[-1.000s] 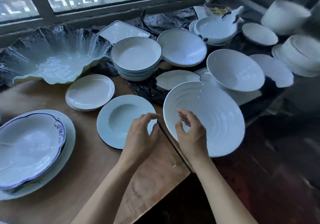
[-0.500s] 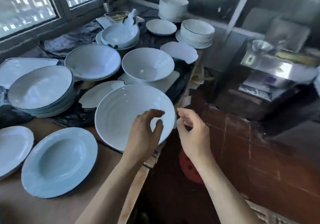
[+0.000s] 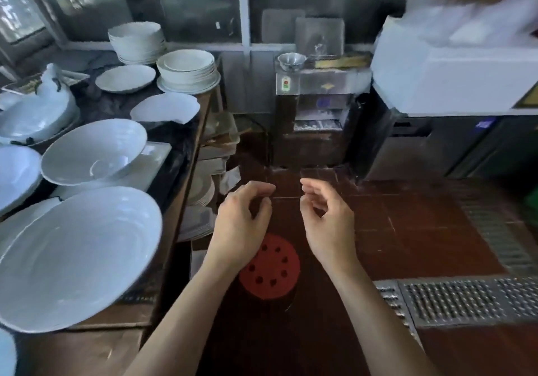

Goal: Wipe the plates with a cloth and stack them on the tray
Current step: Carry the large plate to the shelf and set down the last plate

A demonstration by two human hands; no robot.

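Head view: both hands hang in front of the body over the floor [image 3: 407, 215], to the right of the table [image 3: 87, 352]. The left hand [image 3: 241, 224] is loosely curled, thumb near forefinger, with nothing in it. The right hand [image 3: 326, 224] is relaxed the same way and also empty. Below them stands a red disc [image 3: 269, 270] with holes, and a grate [image 3: 465, 300] runs off to the right.

The plates wait on the table to the left. The big plate [image 3: 78, 259] lies nearest, close to the table's edge. A bowl [image 3: 93, 151] lies behind it, and a stack [image 3: 187, 69] sits at the far end. No cloth and no tray appear anywhere in view, so no plate looks wiped or stacked yet.

The step in hand seems to be fetching the cloth. It is best found before any crockery is lifted, so that one hand can steady the rim while the other wipes. The big plate should come first, taken with a firm hold on its rim, since a knock could send it off the edge. The tray should sit on a flat spot within reach, with the largest plates at the bottom.
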